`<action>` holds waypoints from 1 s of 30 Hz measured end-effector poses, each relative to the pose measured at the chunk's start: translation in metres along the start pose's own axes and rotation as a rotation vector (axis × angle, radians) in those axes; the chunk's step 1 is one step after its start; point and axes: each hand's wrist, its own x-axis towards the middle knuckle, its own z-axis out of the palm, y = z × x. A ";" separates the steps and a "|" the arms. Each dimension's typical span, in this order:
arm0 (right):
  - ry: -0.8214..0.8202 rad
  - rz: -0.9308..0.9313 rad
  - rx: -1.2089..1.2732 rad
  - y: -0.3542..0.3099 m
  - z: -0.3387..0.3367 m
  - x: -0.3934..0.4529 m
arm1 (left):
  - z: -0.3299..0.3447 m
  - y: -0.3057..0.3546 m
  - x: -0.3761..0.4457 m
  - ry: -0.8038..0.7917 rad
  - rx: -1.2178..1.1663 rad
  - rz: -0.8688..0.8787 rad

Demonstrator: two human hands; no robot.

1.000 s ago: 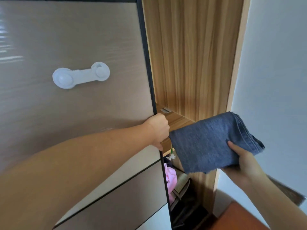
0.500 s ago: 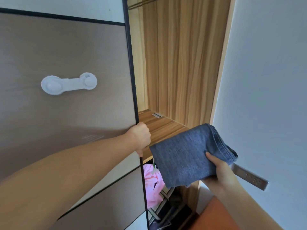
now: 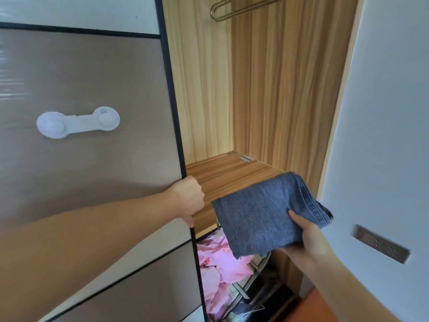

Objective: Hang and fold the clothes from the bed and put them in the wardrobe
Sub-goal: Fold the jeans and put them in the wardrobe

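My left hand (image 3: pixel 189 198) grips the dark edge of the wardrobe's sliding door (image 3: pixel 92 159), fingers curled round it. My right hand (image 3: pixel 308 238) holds a folded blue denim garment (image 3: pixel 262 217) from below, thumb on top, just in front of the wooden shelf (image 3: pixel 227 175) inside the wardrobe. The garment hangs over the shelf's front edge without resting on it. The shelf's surface is bare wood.
A brass hanging rail (image 3: pixel 241 9) runs across the top of the compartment. Below the shelf lie pink fabric (image 3: pixel 218 270) and dark items. A white child lock (image 3: pixel 77 123) sticks on the door. A wall socket (image 3: pixel 380 247) sits on the grey wall at right.
The door has slid further left under my left hand, showing more of the shelf and the rail. The denim garment has stayed in front of the shelf in my right hand.
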 end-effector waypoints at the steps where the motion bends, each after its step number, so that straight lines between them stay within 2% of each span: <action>1: -0.006 0.007 0.004 0.005 0.004 -0.001 | 0.004 0.000 -0.006 -0.023 0.000 0.001; 6: -0.034 0.024 0.005 0.023 0.020 -0.015 | 0.020 0.006 -0.039 -0.060 -0.052 -0.049; 9: -0.042 0.020 -0.033 0.022 0.025 -0.022 | 0.021 0.009 -0.051 -0.013 -0.127 -0.081; 11: -0.045 0.009 -0.075 0.017 0.026 -0.023 | 0.019 0.007 -0.050 0.110 -0.494 -0.218; 13: -0.033 -0.015 -0.116 0.008 0.025 -0.019 | 0.009 -0.002 -0.045 0.274 -1.046 -0.333; 15: -0.043 -0.023 -0.168 -0.001 0.026 -0.014 | -0.004 -0.010 -0.035 0.381 -1.593 -0.339; 17: -0.087 0.002 -0.205 -0.007 0.026 -0.004 | -0.020 -0.005 -0.024 0.376 -1.942 -0.283; 20: -0.208 0.085 -0.271 -0.012 0.031 0.018 | -0.019 0.012 0.009 0.174 -2.274 -0.268; 25: -0.306 0.219 -0.347 -0.022 0.042 0.087 | 0.019 0.024 0.075 -0.028 -2.696 -0.353; 30: -0.358 0.383 -0.403 -0.026 0.056 0.185 | 0.044 0.027 0.146 -0.006 -2.977 -0.606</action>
